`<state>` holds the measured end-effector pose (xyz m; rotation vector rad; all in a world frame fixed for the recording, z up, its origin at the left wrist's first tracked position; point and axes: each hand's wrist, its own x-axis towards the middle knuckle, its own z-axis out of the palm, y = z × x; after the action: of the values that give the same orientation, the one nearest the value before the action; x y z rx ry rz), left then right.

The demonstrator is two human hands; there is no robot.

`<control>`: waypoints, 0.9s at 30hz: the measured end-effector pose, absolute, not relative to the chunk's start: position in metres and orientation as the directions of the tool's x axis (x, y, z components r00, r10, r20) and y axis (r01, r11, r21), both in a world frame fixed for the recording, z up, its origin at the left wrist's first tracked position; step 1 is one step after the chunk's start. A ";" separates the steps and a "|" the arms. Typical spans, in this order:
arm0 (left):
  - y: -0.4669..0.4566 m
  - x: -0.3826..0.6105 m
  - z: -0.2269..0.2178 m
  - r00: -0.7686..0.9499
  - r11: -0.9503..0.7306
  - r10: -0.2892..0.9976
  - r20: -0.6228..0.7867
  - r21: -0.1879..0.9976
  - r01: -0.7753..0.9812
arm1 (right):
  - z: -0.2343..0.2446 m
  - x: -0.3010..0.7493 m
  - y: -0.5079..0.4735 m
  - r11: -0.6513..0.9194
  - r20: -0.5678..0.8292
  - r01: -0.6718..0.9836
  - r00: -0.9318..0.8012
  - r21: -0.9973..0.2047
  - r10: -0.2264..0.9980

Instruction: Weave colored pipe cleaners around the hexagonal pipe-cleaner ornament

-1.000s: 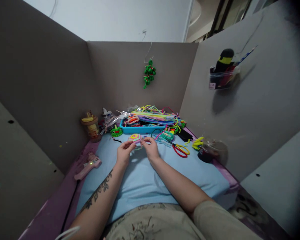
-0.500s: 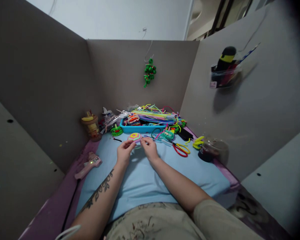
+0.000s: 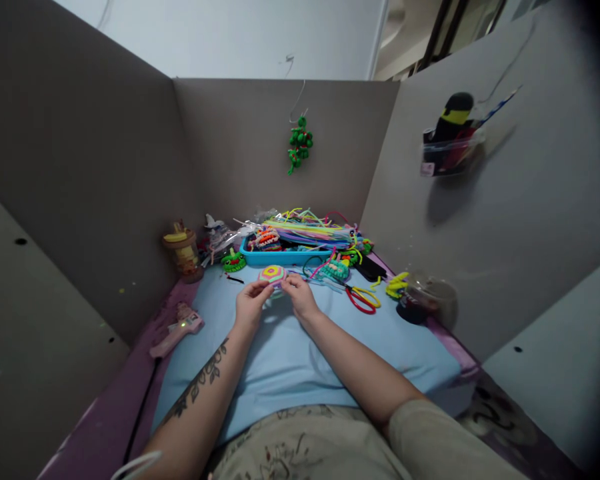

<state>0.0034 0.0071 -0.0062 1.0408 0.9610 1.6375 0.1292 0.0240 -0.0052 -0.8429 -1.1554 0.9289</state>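
Between my fingertips, above the blue cloth (image 3: 280,360), is a round coil of pipe cleaners (image 3: 273,274) with rings of pink, yellow, purple and pale green. My left hand (image 3: 250,301) pinches its lower left edge. On its right edge my right hand (image 3: 300,294) is closed too, thumb and fingers pressed together. A pale green strand hangs below the coil, partly hidden by my fingers. Scissors (image 3: 363,299) with red and yellow handles lie to the right of my right hand.
A blue tray (image 3: 290,258) heaped with pipe cleaners (image 3: 310,233) stands at the back. Green (image 3: 233,261) and teal (image 3: 336,268) fuzzy figures sit before it. A pink glue gun (image 3: 177,333) and a cup (image 3: 183,253) are left; a clear container (image 3: 430,300) is right. Grey panels surround the table.
The coil has tilted so more of its ringed face shows, and it has shifted slightly right with both hands. Everything else stays in place.
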 end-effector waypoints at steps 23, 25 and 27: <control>0.007 0.004 -0.005 -0.208 -0.232 0.963 0.170 0.915 -0.329 | -0.019 0.124 0.027 0.465 0.468 0.053 0.096 -0.884 0.878; 0.007 0.003 -0.005 -0.209 -0.235 0.962 0.175 0.921 -0.312 | -0.019 0.124 0.026 0.453 0.454 0.032 0.095 -0.891 0.886; 0.008 0.003 -0.005 -0.209 -0.241 0.961 0.182 0.922 -0.304 | -0.018 0.124 0.026 0.430 0.425 -0.028 0.117 -0.902 0.898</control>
<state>0.0032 0.0075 -0.0055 1.0156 0.9681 1.6388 0.1235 0.0261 -0.0176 -0.8927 -1.2702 0.8298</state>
